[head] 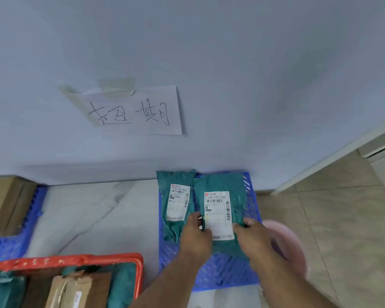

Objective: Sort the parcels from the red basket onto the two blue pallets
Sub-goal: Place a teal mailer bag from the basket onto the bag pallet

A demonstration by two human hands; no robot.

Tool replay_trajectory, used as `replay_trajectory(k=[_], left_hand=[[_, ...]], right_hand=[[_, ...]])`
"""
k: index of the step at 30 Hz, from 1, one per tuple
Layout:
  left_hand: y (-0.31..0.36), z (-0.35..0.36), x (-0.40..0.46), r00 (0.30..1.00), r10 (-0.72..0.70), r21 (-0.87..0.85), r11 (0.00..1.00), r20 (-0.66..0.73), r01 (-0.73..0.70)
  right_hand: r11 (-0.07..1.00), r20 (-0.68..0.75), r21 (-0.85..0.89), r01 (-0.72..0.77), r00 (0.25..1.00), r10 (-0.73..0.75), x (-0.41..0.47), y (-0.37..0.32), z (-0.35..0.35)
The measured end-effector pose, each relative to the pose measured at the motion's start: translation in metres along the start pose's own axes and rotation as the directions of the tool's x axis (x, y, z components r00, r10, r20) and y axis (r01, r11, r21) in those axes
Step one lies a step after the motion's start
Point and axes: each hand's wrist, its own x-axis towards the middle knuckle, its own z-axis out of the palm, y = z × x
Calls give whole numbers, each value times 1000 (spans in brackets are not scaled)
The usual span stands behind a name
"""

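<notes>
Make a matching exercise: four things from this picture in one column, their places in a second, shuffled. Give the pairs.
Things:
1. Green parcel
2. Cardboard box
3. Paper sign
4. Pink basin

Places:
A. Taped to the wall
B. On the left pallet
C. On the floor, right of the right pallet
D. On the right pallet, under both hands

Pairs: 1-D, 2-B, 3-A, 4-C

The left hand and right hand hold the parcel's near end on the right pallet.

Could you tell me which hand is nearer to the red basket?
Left. The left hand is on the green parcel's near left edge, the side facing the red basket; the right hand grips its right edge, farther away.
</notes>
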Motion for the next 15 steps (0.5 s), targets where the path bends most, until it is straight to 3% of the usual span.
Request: replay_trajectory(k=[5, 9, 15], left_hand=[[-5, 10, 62, 999, -27, 57, 998, -30, 29], [-14, 9, 86, 999, 1, 260, 966, -48, 11], [-29, 16, 76, 984, -134, 307, 947, 116, 92]], right_hand=[[1000, 46, -6, 30, 999, -29, 62, -3, 24], [996, 165, -67, 55, 985, -43, 88, -1, 42], [995, 290, -93, 25, 957, 3, 81, -6, 42]])
